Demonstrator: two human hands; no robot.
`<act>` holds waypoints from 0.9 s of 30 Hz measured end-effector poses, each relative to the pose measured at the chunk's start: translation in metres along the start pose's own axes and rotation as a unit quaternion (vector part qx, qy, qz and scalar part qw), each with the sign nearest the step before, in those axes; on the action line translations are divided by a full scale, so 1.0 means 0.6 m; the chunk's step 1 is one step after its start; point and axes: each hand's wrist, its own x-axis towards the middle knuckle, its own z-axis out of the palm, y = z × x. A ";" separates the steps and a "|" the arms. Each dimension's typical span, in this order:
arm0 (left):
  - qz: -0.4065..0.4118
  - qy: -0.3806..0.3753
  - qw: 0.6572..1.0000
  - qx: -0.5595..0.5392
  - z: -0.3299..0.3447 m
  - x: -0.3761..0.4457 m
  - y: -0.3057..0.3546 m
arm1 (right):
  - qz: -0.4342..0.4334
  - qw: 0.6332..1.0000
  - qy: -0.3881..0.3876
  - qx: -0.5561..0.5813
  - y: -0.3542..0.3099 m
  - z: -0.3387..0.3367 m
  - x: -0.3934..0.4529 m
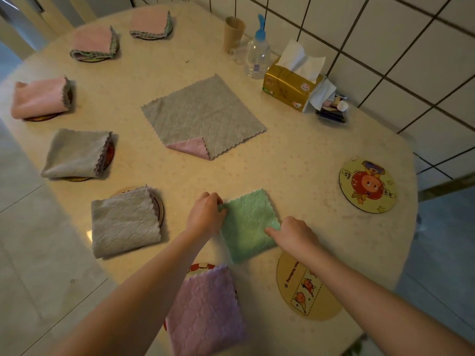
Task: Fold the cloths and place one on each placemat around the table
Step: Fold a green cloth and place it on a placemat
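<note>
A folded green cloth [248, 224] lies on the table in front of me. My left hand [205, 214] pinches its left edge with curled fingers. My right hand [293, 233] grips its right edge, thumb on top. A grey cloth [203, 114] lies unfolded in the table's middle, one pink corner turned up. Folded cloths sit on round placemats: purple [205, 309] nearest me, two grey ones [123, 222] [74, 154] at left, several pink ones [41, 97] farther back. Two round placemats are bare, one [305, 289] under my right wrist and one [367, 186] at right.
By the tiled wall stand a gold tissue pack [290, 88], a clear bottle with a blue cap [257, 52], a cardboard tube [232, 33] and a small box of odds [331, 111]. The table edge [408, 227] curves down the right side.
</note>
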 end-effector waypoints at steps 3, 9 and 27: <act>-0.035 -0.016 0.999 -0.016 -0.001 0.001 0.002 | 0.018 0.999 -0.024 0.038 -0.003 -0.002 0.003; -0.062 -0.032 0.995 -0.076 -0.003 -0.002 0.000 | 0.024 0.976 -0.106 0.186 0.005 -0.021 0.001; -0.094 -0.143 0.919 -0.354 0.122 -0.238 0.095 | 0.079 0.871 0.017 0.485 0.228 -0.024 -0.083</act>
